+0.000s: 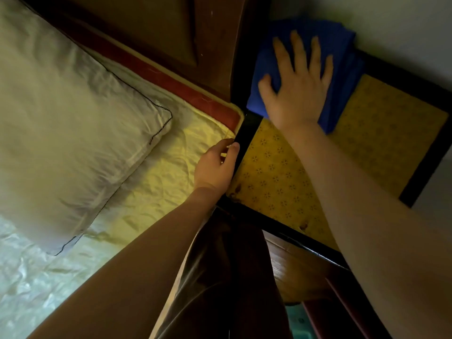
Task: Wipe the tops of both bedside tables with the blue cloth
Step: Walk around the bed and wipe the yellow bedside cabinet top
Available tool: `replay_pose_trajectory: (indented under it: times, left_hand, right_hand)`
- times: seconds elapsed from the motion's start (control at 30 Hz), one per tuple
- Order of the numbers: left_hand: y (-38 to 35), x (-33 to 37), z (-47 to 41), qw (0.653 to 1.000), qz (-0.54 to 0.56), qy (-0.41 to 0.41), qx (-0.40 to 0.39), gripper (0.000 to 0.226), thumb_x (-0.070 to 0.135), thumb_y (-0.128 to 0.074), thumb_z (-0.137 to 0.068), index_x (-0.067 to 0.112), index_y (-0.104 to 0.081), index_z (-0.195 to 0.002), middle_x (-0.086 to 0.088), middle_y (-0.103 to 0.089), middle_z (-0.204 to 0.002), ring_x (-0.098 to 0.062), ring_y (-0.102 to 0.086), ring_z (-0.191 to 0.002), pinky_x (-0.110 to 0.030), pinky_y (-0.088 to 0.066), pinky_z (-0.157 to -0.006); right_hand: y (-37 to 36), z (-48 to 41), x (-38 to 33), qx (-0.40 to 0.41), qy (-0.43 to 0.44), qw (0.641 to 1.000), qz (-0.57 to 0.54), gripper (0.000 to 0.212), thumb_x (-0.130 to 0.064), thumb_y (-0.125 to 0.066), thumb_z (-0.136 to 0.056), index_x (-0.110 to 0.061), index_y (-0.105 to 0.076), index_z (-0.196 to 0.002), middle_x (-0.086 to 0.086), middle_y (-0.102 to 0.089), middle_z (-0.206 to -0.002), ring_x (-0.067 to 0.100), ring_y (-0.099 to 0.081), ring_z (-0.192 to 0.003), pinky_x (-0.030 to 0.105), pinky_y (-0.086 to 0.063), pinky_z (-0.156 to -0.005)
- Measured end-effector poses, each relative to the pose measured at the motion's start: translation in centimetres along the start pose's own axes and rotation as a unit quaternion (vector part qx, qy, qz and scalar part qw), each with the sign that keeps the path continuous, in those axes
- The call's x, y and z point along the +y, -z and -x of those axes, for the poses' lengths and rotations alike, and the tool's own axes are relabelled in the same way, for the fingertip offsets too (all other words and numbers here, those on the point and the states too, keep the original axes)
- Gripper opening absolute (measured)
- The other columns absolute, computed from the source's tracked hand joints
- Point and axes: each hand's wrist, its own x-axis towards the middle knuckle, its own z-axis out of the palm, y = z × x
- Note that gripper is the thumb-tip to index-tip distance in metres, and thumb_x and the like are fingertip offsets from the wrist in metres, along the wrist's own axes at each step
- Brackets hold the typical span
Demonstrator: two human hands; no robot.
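— Two hands are busy, but only one is cleaning. Starting at the left: a white pillow point(66, 113) lies on the bed point(156, 172), well clear of everything.

— And the left hand point(215, 165)?

— It rests at the edge where the mattress meets the black frame of the bedside table point(278, 167), fingers curled loosely on that rim, closed on nothing. Most likely the person leans on it to steady the body while reaching across.

— Then the surface itself?

— Yellow with a small flower print, black border all round, a few dark spots near the front edge. Nothing stands on it, so the wipe has free run.

— Where is the cloth?

— The blue cloth point(342, 77) lies at the far corner of the surface, close to the headboard point(171, 28) and the wall. The right hand point(298, 86) presses it flat, fingers spread wide, palm down: a pushing grip rather than a pinch, which spreads the pressure over more fabric.

— How does the cloth look?

— Deep blue, folded into several layers, edges fanned toward the wall. Slightly blurred, so its texture cannot be told.

— Progress?

— Judging by this, one surface is underway; the other bedside table is not in view.
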Motion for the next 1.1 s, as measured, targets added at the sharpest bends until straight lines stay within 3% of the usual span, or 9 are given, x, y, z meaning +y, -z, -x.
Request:
replay_pose_trajectory:
  times: [0.13,0.27,0.37,0.5,0.63,0.77,0.9,0.97,1.1]
  left_hand:
    - [0.1,0.2,0.2,1.0,0.005,-0.005,-0.002,0.04,0.049,-0.035,-0.093,0.025,-0.065,-0.104,0.012,-0.049,-0.063,-0.007,-0.048,-0.062,-0.029,-0.032,-0.056]
    - [0.4,0.6,0.4,0.999,0.045,0.009,-0.002,0.031,0.043,-0.039,-0.094,0.033,-0.059,-0.072,0.008,-0.053,-0.06,-0.014,-0.05,-0.064,-0.032,-0.034,-0.059]
    - [0.4,0.4,0.2,0.999,0.051,0.012,-0.005,0.036,0.047,-0.037,-0.09,0.028,-0.069,-0.087,0.005,-0.069,-0.081,-0.017,-0.062,-0.082,-0.034,-0.046,-0.071]
    - [0.5,0.5,0.2,0.999,0.043,0.014,-0.006,0.034,0.044,-0.039,-0.093,0.028,-0.068,-0.094,0.009,-0.066,-0.081,-0.013,-0.061,-0.084,-0.028,-0.043,-0.07]
    - [0.5,0.4,0.1,0.999,0.047,0.003,-0.003,0.034,0.044,-0.039,-0.093,0.027,-0.068,-0.092,0.008,-0.067,-0.081,-0.01,-0.061,-0.078,-0.027,-0.043,-0.067]
    - [0.4,0.4,0.3,0.998,0.055,0.012,0.001,0.033,0.041,-0.042,-0.094,0.024,-0.062,-0.075,0.006,-0.052,-0.058,-0.004,-0.046,-0.053,-0.02,-0.032,-0.051]
    - [0.6,0.8,0.6,0.998,0.055,0.003,-0.014,0.035,0.045,-0.039,-0.094,0.033,-0.053,-0.064,-0.005,-0.05,-0.059,-0.013,-0.045,-0.054,-0.029,-0.035,-0.054]
    - [0.8,1.1,0.8,0.998,0.06,0.003,-0.017,0.036,0.046,-0.039,-0.093,0.032,-0.054,-0.065,-0.017,-0.054,-0.065,-0.017,-0.048,-0.057,-0.033,-0.037,-0.057]
    - [0.9,1.5,1.0,0.999,0.049,0.0,-0.011,0.033,0.042,-0.039,-0.096,0.029,-0.059,-0.073,-0.021,-0.062,-0.077,-0.027,-0.055,-0.067,-0.032,-0.041,-0.06]
  right_hand:
    - [0.4,-1.6,-0.1,-0.003,-0.001,1.0,-0.004,0.064,-0.05,-0.024,-0.091,-0.031,-0.026,-0.152,0.0,-0.02,-0.162,0.031,-0.011,-0.15,0.055,-0.006,-0.12]
    - [-0.6,7.5,-0.4,-0.003,0.003,1.0,-0.009,0.062,-0.049,-0.032,-0.092,-0.032,-0.025,-0.152,-0.001,-0.024,-0.161,0.032,-0.015,-0.149,0.056,-0.012,-0.118]
    - [-1.6,17.3,-1.5,-0.047,-0.001,0.999,0.008,0.066,-0.049,-0.038,-0.091,-0.034,-0.021,-0.153,-0.003,-0.02,-0.162,0.032,-0.012,-0.15,0.057,-0.013,-0.118]
    - [-3.1,23.8,-3.7,-0.084,-0.04,0.996,0.012,0.068,-0.05,-0.041,-0.091,-0.034,-0.019,-0.153,-0.003,-0.012,-0.162,0.033,-0.009,-0.15,0.059,-0.011,-0.118]
    - [-2.6,18.5,-4.2,-0.057,-0.069,0.996,0.002,0.066,-0.052,-0.038,-0.092,-0.034,-0.021,-0.153,0.0,-0.02,-0.162,0.035,-0.015,-0.149,0.059,-0.013,-0.117]
    - [-1.2,5.9,-1.6,0.002,-0.088,0.996,-0.01,0.066,-0.054,-0.028,-0.091,-0.034,-0.02,-0.153,0.001,-0.02,-0.162,0.034,-0.014,-0.149,0.056,-0.009,-0.119]
    - [0.2,-2.5,1.1,0.013,-0.103,0.994,-0.026,0.066,-0.055,-0.019,-0.09,-0.034,-0.017,-0.154,0.0,-0.015,-0.164,0.031,-0.008,-0.15,0.054,-0.003,-0.12]
    - [0.4,-1.9,1.6,0.022,-0.089,0.996,-0.022,0.065,-0.055,-0.019,-0.091,-0.035,-0.019,-0.153,-0.001,-0.017,-0.163,0.03,-0.01,-0.15,0.054,-0.004,-0.12]
    - [-0.4,7.1,2.9,0.036,-0.08,0.996,-0.003,0.061,-0.053,-0.026,-0.094,-0.034,-0.023,-0.152,-0.002,-0.024,-0.161,0.031,-0.017,-0.149,0.054,-0.011,-0.119]
